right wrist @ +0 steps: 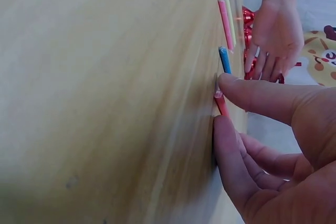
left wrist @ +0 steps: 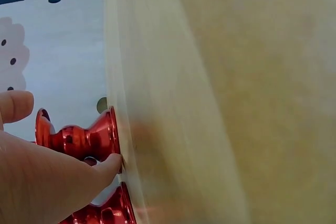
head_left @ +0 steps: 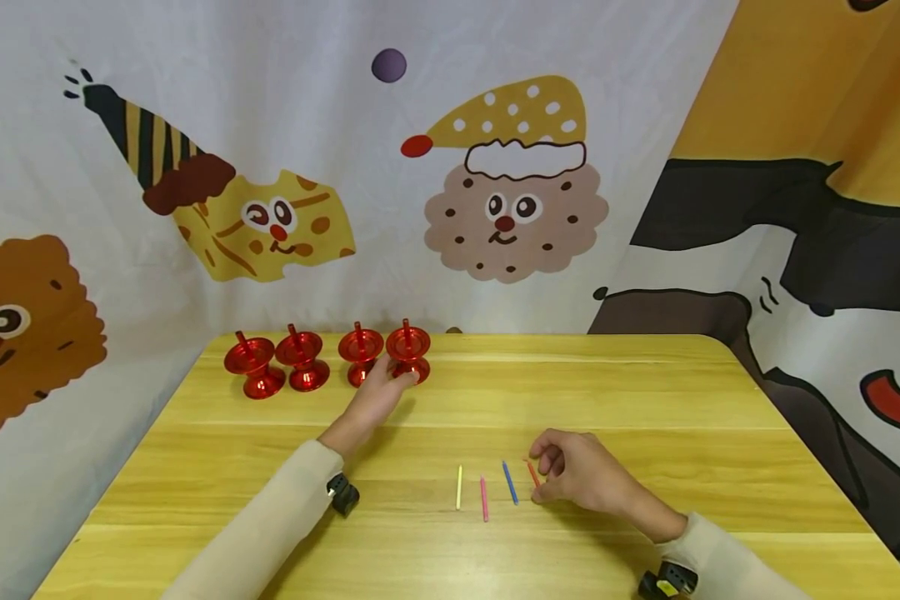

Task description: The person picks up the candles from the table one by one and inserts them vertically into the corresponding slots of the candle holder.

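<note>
On the table, my left hand [head_left: 378, 392] reaches to the rightmost red metallic candle holder [head_left: 408, 343], its thumb at the foot. The left wrist view shows that holder [left wrist: 79, 139] beside the thumb; a finger extends past its rim. Just left of it stands another red candle holder [head_left: 360, 346]. My right hand [head_left: 581, 471] is low over a thin orange-red candle [head_left: 533, 474] lying on the table. Thumb and forefinger are spread apart around this candle [right wrist: 221, 103] in the right wrist view. To its left lie a blue candle [head_left: 510, 483], a pink candle [head_left: 483, 498] and a yellow candle [head_left: 459, 487].
Two more red candle holders, one at the far left [head_left: 255, 367] and one beside it [head_left: 303, 360], stand on the wooden table [head_left: 645, 392]. Behind the table's back edge hangs a white curtain [head_left: 307, 83] with cartoon prints.
</note>
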A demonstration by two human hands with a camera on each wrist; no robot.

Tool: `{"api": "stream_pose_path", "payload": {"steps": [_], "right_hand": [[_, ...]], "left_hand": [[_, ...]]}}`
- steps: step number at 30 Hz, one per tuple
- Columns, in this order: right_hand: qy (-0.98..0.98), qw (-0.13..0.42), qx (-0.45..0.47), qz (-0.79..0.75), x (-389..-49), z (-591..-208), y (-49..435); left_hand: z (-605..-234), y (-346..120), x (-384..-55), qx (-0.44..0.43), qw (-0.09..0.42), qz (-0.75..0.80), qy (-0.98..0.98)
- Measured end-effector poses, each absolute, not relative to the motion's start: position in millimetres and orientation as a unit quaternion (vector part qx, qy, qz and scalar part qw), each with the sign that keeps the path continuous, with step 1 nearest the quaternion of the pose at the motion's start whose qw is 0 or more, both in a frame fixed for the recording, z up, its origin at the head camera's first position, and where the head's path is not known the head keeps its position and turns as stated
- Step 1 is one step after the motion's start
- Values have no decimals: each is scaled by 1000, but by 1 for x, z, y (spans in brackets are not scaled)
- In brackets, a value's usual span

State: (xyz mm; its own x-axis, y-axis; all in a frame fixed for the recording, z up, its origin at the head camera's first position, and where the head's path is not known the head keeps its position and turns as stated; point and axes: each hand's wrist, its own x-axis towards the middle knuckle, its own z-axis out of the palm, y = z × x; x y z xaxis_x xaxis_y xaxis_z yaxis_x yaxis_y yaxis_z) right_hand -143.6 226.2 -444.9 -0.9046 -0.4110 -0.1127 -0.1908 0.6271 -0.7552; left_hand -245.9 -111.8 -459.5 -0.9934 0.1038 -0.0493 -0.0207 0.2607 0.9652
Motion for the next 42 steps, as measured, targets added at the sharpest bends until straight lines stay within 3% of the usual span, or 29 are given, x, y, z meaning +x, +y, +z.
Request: {"api": "stream_pose_path", "payload": {"steps": [15,20,28,42], "right_hand": [[900,118,-192,-373,-142,-442,226],[897,119,-210,-370,-143,-443,228],[865,168,-204,-427,-148,-445,235],[853,144,-162,-475,-171,-445,230]], "left_hand": [[-483,-117,-276,2,80,641,764],[-477,-113,-276,-24,100,630,770],[-456,-105,-262,-10,125,615,779],[-456,-109,-266,12,139,575,806]]}}
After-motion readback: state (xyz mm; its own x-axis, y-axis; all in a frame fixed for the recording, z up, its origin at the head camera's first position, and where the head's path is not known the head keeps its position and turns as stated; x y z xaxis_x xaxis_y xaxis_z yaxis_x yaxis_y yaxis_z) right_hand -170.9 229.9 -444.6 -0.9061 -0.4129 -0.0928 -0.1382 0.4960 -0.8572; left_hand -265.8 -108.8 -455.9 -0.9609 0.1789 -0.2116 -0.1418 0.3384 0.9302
